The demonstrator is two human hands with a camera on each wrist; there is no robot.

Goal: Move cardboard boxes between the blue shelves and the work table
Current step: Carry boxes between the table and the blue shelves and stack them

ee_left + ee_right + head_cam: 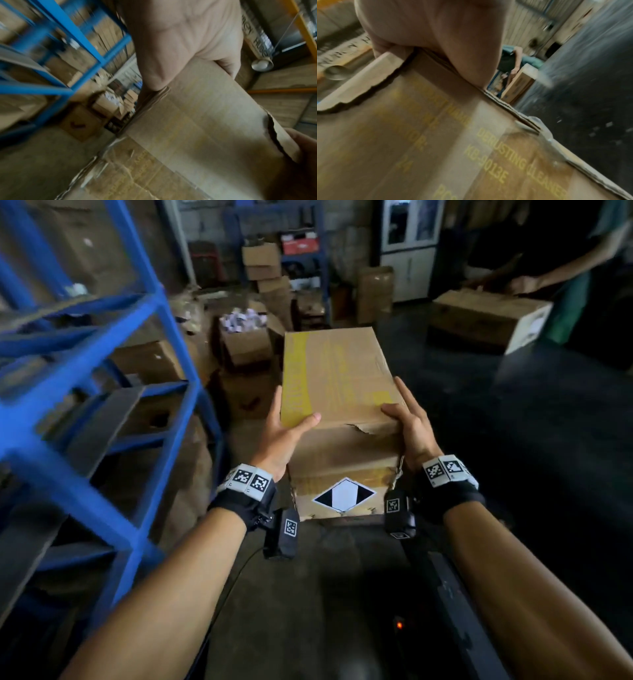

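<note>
Both hands, left (279,433) and right (411,426), grip a long brown cardboard box (339,392) (yellow print) at its sides, thumbs on top, beside blue steel shelves (102,364).

Brown box (337,378), seemingly yellow-printed; blue shelves (102,364)

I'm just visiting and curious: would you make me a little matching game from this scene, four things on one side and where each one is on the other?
Things:
1. carried box
2. blue shelves
3. open carton of small white items
4. other person's box

Places:
A. far right, under another person's hand
B. along the left side
C. between the left hand and right hand
D. on the floor beyond the carried box

Pairs: 1-C, 2-B, 3-D, 4-A
</note>
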